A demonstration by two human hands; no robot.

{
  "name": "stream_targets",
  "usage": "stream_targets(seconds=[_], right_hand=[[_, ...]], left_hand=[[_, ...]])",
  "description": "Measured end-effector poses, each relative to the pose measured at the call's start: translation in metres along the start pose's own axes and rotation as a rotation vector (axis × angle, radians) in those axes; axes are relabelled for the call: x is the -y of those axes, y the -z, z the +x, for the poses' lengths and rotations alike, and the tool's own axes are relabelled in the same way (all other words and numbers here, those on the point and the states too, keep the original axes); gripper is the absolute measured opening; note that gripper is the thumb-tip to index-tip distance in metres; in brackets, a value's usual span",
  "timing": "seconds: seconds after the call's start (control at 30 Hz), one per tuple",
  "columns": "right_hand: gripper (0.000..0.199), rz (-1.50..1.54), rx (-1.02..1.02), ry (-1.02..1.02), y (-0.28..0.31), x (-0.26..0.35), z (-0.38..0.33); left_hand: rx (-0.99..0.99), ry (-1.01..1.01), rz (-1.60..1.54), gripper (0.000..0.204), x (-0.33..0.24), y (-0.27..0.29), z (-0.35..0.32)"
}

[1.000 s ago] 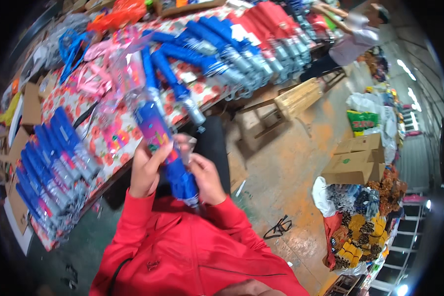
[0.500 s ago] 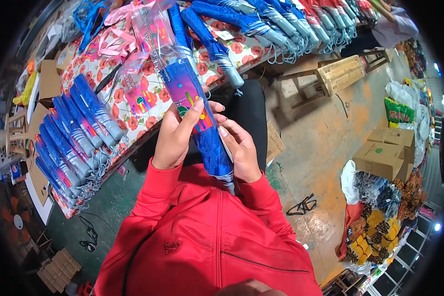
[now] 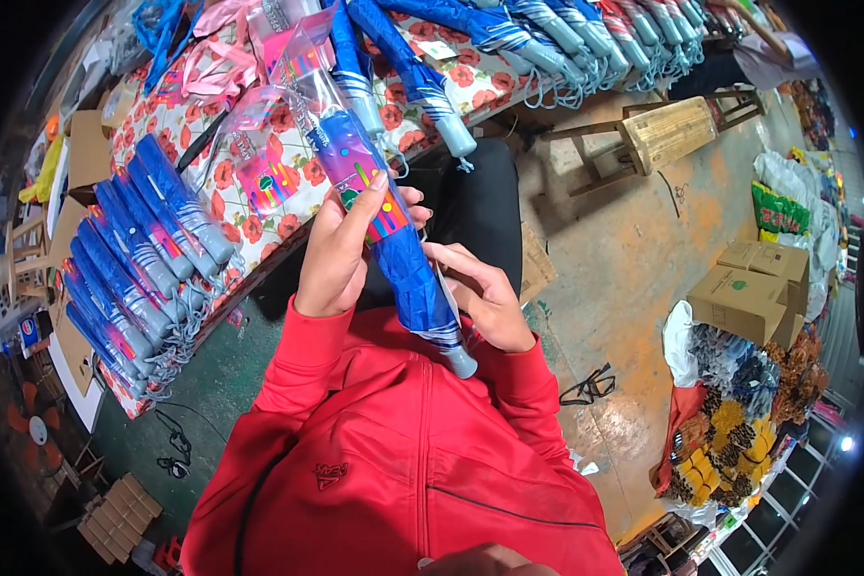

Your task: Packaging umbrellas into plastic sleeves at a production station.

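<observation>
A folded blue umbrella (image 3: 408,283) with a grey handle slants in front of my chest, its handle end toward me. A clear plastic sleeve (image 3: 328,139) with a pink, purple and striped print covers its far part. My left hand (image 3: 334,250) is closed around the sleeved part, thumb on top and fingertips showing at the far side. My right hand (image 3: 488,300) is at the umbrella's right side, its fingers bent against the blue cloth. A thin white edge, perhaps a tag, shows beside those fingers. The right fingertips are partly hidden.
Sleeved umbrellas (image 3: 144,254) lie in a row at the left of the flowered tablecloth (image 3: 283,216). Loose blue umbrellas (image 3: 432,96) and red ones lie along its far side. A wooden bench (image 3: 667,132) and cardboard boxes (image 3: 744,288) stand right. Another person (image 3: 768,53) is at far right.
The umbrella has slid slightly toward me and right, so more of its grey handle shows. My right hand has shifted a little right, its fingers more bent. My left hand keeps its grip.
</observation>
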State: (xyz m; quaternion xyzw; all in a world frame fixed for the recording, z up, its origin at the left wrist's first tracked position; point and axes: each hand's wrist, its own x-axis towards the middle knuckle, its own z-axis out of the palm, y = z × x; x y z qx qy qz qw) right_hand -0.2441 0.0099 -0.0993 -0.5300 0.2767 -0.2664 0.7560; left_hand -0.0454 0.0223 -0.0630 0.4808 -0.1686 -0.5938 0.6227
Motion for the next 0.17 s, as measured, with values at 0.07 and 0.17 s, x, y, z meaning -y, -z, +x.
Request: stream_targets(seconds=[0.07,0.17], right_hand=[[0.039,0.042,0.023,0.004,0.0039,0.0003,-0.0049],[0.046,0.175,0.105,0.024,0.0074,-0.0007,-0.0114]], left_hand=[[0.015,0.011,-0.004,0.028,0.0008,0.0002,-0.0003],[0.05,0.035,-0.009,0.029,0.0008,0.0014,-0.0009]])
